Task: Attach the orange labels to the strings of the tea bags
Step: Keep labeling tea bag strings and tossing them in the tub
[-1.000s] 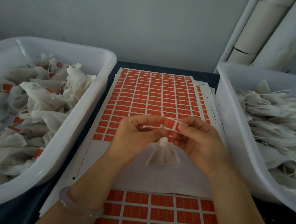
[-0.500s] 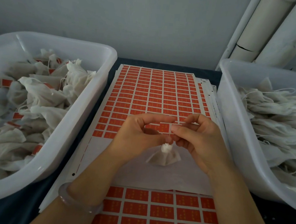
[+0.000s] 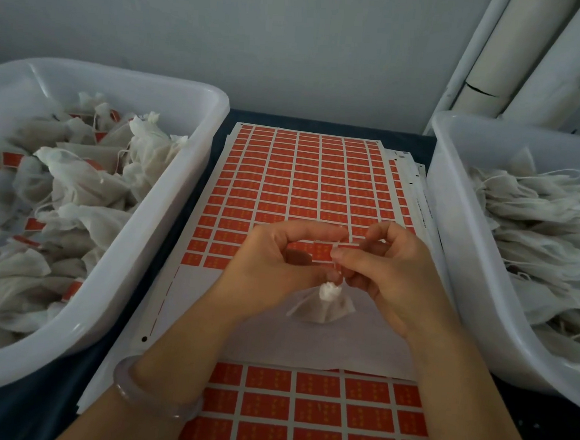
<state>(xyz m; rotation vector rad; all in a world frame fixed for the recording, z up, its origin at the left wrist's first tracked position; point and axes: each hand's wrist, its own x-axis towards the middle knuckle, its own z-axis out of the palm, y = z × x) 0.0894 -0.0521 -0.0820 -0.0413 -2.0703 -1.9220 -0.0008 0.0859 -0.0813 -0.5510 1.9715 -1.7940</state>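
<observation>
As left hand (image 3: 272,263) and right hand (image 3: 391,275) both pinch the orange label (image 3: 322,251), grip pressed tight, the tea bag (image 3: 324,304) hangs just below, mid-counter (featherlight, floppy, probably): best taken at its gathered top.

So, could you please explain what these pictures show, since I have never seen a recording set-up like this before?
There is no machine here: one camera worn on a person's head looks down at their bare hands. The left hand and right hand together pinch one orange label just above a small white mesh tea bag. Under them lie stacked white sheets of orange labels on a dark table. The white plastic tub on the left holds labelled bags; the white plastic tub on the right holds bags with bare strings.
</observation>
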